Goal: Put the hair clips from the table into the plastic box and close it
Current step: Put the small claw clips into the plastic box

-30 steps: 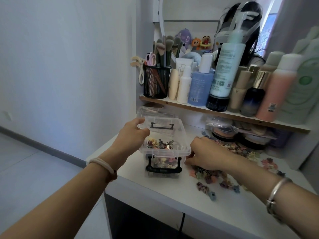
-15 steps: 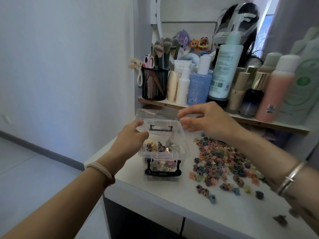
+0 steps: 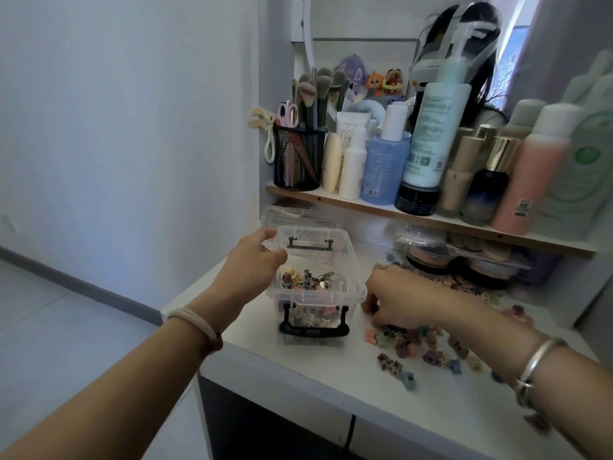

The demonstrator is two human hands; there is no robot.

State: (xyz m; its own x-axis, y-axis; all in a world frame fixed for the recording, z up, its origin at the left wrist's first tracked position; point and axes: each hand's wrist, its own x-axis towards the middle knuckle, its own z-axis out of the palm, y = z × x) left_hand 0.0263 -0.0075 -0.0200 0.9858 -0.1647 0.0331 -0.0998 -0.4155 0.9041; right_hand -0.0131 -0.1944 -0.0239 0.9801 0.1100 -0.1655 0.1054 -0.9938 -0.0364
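Dozens of small coloured plastic hair clips (image 3: 411,343) remain. My left grip (image 3: 255,263) grasps the clear plastic box (image 3: 311,298); right grip (image 3: 394,293): cannot tell. Overfull handfuls may spill.

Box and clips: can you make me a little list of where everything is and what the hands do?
plastic box: open, on the table, clips inside
loose hair clips: many, on the table right of the box
left hand: grips the box's back left rim
right hand: fingers down in the loose hair clips; grip hidden
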